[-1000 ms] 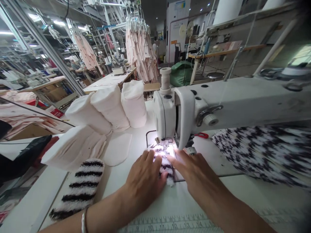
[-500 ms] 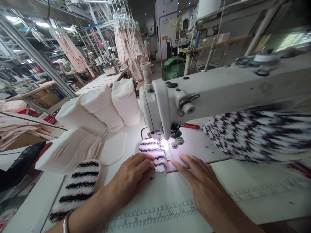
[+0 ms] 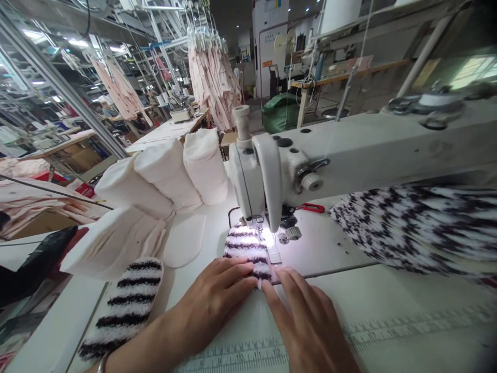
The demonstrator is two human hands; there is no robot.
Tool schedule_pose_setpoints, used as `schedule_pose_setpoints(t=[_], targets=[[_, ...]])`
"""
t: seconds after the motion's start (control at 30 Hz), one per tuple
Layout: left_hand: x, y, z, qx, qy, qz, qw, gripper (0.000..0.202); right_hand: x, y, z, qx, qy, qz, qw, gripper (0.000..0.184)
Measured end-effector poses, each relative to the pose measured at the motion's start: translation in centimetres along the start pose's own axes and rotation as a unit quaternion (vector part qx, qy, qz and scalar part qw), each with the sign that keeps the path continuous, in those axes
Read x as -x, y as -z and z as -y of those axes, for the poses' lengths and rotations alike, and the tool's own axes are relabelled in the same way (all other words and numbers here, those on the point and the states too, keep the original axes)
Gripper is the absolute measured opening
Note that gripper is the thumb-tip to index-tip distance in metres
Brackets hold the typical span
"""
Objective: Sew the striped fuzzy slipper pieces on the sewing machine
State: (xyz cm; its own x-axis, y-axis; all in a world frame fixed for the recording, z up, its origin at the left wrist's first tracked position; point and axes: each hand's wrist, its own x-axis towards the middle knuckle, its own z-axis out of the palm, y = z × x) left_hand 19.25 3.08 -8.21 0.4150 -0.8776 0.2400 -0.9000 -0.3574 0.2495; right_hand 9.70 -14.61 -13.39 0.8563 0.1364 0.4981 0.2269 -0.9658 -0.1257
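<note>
A black-and-white striped fluffy fabric piece [image 3: 243, 253] lies under the lit needle area of the sewing machine [image 3: 241, 178]. My left hand [image 3: 217, 292] presses on its near left part, fingers together on top and thumb at the near end. Its grip underneath is hidden. My right hand [image 3: 301, 316] has its fingers stretched out, the index fingertip at the piece's near right corner, close to my left thumb. Left of my left forearm lies another striped fluffy piece [image 3: 130, 295], rounded at its far end.
Behind it sit a white oval piece [image 3: 184, 241], a fanned white stack [image 3: 112, 243] and several pale bundles [image 3: 161, 171]. A striped fluffy pile [image 3: 419, 228] fills the right side. Red thread snips [image 3: 312, 207] lie behind the needle. A printed ruler [image 3: 236, 358] runs along the front.
The striped piece's near end has come slightly closer to me. My right hand has shifted left and nearer, its index finger now at the piece's corner. The view has tilted slightly.
</note>
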Motion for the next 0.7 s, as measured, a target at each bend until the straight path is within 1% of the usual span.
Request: schedule_pose_setpoints(t=[0.07, 0.2, 0.37, 0.5, 0.6, 0.7], targets=[[0.0, -0.2, -0.2, -0.016, 0.002, -0.004, 1.000, 0.023, -0.2, -0.1, -0.4, 0.006, 0.007, 0.001, 1.000, 0.050], [-0.3, -0.8, 0.1, -0.030, 0.022, -0.007, 0.999, 0.027, -1.1, -0.2, -1.5, 0.013, 0.038, -0.018, 0.999, 0.050], [-1.1, -1.4, 0.9, -0.031, 0.042, 0.002, 0.999, 0.030, -2.6, -0.6, -2.7, -0.016, 0.029, -0.012, 0.999, 0.045], [-1.9, -1.2, 1.5, -0.032, 0.054, -0.007, 0.998, 0.025, -4.1, -0.7, -3.4, -0.038, 0.039, 0.016, 0.998, 0.050], [-2.3, -1.2, 2.2, -0.047, 0.067, -0.001, 0.997, 0.020, -5.2, -0.5, -3.6, -0.039, 0.035, 0.013, 0.999, 0.054], [-2.5, -1.6, 3.3, -0.060, 0.056, -0.033, 0.996, 0.018, -5.9, -0.3, -3.7, -0.045, 0.031, 0.013, 0.998, 0.058]])
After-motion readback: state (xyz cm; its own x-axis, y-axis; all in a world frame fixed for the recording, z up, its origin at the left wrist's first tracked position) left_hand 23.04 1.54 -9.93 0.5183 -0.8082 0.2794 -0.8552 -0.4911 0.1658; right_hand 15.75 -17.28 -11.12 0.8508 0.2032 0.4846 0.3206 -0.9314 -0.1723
